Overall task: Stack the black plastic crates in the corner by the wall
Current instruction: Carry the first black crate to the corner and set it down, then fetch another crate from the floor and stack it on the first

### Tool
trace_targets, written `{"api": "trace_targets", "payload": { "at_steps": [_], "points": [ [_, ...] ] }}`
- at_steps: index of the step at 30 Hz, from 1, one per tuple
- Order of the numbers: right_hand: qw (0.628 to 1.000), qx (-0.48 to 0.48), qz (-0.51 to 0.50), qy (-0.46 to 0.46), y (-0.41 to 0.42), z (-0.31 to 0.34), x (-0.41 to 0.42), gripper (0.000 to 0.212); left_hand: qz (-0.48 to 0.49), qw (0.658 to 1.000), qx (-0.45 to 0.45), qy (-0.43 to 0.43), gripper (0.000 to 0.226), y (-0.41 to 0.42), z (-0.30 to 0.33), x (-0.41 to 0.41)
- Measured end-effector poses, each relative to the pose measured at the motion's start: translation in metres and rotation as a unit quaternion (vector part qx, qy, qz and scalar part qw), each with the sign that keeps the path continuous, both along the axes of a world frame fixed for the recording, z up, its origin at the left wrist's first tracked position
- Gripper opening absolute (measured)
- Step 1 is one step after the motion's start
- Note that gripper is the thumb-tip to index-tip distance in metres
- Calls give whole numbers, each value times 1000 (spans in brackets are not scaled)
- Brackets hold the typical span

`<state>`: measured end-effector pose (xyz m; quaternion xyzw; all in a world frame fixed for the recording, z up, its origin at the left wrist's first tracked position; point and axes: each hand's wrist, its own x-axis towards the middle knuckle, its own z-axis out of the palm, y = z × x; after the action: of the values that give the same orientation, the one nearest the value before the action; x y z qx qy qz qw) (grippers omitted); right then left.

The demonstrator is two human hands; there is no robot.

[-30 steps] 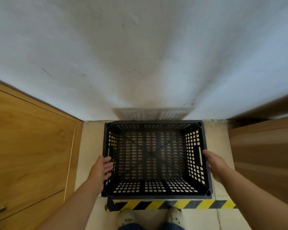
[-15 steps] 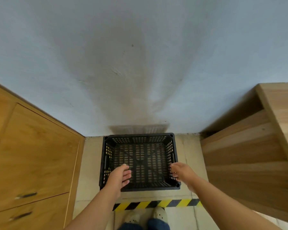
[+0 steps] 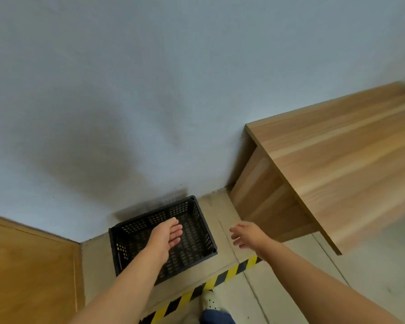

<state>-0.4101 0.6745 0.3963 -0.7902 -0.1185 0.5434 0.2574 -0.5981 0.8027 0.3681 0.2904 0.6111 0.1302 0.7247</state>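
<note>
One black perforated plastic crate (image 3: 197, 232) sits on the tiled floor against the white wall, between a wooden cabinet and a wooden table. It is empty and upright. My left hand (image 3: 165, 237) hovers above the crate's middle, fingers loosely spread, holding nothing. To the right of the crate my right hand (image 3: 247, 233) hangs over the floor tiles, fingers apart and empty. Neither hand touches the crate.
A wooden cabinet (image 3: 28, 272) flanks the crate on the left. A wooden table (image 3: 332, 164) stands on the right against the wall. Yellow-and-black hazard tape (image 3: 211, 284) runs across the floor in front of the crate. My white shoe (image 3: 209, 300) is just behind the tape.
Both hands have let go of the crate's sides and lifted away. The view has risen and swung right, so the crate looks smaller and lies lower left.
</note>
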Motion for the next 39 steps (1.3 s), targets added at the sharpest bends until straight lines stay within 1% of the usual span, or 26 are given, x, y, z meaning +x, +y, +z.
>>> {"api": "trace_targets", "payload": {
  "at_steps": [5,9,13,18,23,26,28,32,34,38,39],
  "points": [
    [995,6,-88,-39,-68,34,9,15,-106,994,4,-6,29,-25,20,32],
    [983,6,-170,-62,-136,56,19,17,-198,980,6,-12,32,-56,28,66],
    [961,-3,-260,-93,-212,69,26,18,-288,957,18,-22,26,-104,41,109],
    [926,12,-365,-91,-316,80,17,14,-403,915,28,-9,25,-179,52,152],
    [880,1,-462,-110,-430,87,-1,16,-490,870,45,-23,24,-277,67,190],
    [848,8,-517,-119,-504,92,-12,13,-533,843,58,-34,27,-348,74,213],
    [827,10,-549,-122,-554,94,-21,12,-554,830,53,-38,31,-399,79,222],
    [794,-1,-595,-120,-653,90,-33,12,-601,796,57,-54,30,-498,82,230],
    [780,-2,-613,-124,-701,86,-36,11,-614,785,56,-62,34,-544,81,232],
    [754,-10,-643,-136,-783,76,-43,16,-627,775,53,-62,43,-619,72,238],
    [742,-9,-655,-142,-801,74,-45,16,-630,772,51,-61,44,-636,70,240]
  ]
}}
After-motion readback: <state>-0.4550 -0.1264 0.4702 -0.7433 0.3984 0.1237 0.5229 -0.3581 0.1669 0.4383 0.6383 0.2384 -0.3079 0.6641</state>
